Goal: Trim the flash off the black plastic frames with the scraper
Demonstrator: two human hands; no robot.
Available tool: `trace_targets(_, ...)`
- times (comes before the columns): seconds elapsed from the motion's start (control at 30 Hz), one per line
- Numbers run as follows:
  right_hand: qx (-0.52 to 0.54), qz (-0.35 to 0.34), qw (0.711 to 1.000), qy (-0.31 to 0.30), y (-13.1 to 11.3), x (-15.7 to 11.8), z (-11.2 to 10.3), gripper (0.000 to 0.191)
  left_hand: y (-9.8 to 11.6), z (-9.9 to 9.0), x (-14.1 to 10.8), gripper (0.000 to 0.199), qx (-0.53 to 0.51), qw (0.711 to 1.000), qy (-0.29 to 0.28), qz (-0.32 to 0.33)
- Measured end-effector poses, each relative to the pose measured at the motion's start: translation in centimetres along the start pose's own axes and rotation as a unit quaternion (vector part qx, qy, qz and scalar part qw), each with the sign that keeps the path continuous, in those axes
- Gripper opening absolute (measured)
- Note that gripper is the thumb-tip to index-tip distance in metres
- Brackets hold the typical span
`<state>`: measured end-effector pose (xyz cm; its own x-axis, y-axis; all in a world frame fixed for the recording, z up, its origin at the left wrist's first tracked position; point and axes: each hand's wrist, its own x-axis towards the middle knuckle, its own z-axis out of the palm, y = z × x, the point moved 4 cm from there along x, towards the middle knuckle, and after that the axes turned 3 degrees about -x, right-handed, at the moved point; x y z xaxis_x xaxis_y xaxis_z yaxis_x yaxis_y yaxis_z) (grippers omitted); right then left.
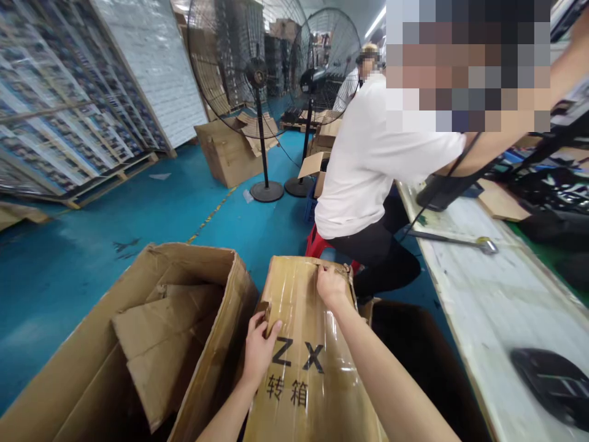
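Observation:
A taped cardboard box (313, 319) with large black letters and characters printed on it lies in front of me. Its printed face is turned up. My left hand (260, 347) grips the box's left edge, thumb on the printed face and fingers by a small dark cardboard tab. Farther up, my right hand (332, 287) has its fingers curled over the far edge near the right corner; the fingertips are partly hidden. To the left stands a larger open carton (243, 288) with a loose, folded cardboard piece (170, 337) inside.
A co-worker in a white shirt (359, 166) sits on a red stool (316, 242) just beyond the box. At right is a long worktable (460, 288) bearing a black part (552, 383) and a long-handled tool (453, 239). Two pedestal fans (267, 191) stand ahead.

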<state>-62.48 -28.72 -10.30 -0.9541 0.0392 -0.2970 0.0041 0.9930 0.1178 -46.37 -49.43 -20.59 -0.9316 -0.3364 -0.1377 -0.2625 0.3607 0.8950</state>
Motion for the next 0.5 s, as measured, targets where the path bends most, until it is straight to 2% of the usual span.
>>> trace_targets(0.17, 0.005, -0.004, 1.000, 0.011, 0.5, -2.1, -1.3, 0.034, 0.3, 0.0, -0.1, 0.059, -0.006, 1.000, -0.003, -0.011)
trace_targets(0.3, 0.013, -0.012, 1.000, 0.024, 1.3, -4.1, -1.4, 0.046, 0.3, 0.1, -0.1, 0.059, -0.006, 1.000, -0.001, -0.013)
trace_targets(0.4, 0.015, -0.025, 0.999, 0.042, 0.7, -4.0, -1.9, 0.050, 0.1, 0.2, 0.0, 0.060, -0.008, 1.000, 0.006, -0.008)
trace_targets(0.5, 0.012, -0.038, 0.999, 0.028, -0.5, -2.6, -2.3, 0.040, -0.1, 0.2, 0.1, 0.061, -0.010, 1.000, 0.011, -0.002)
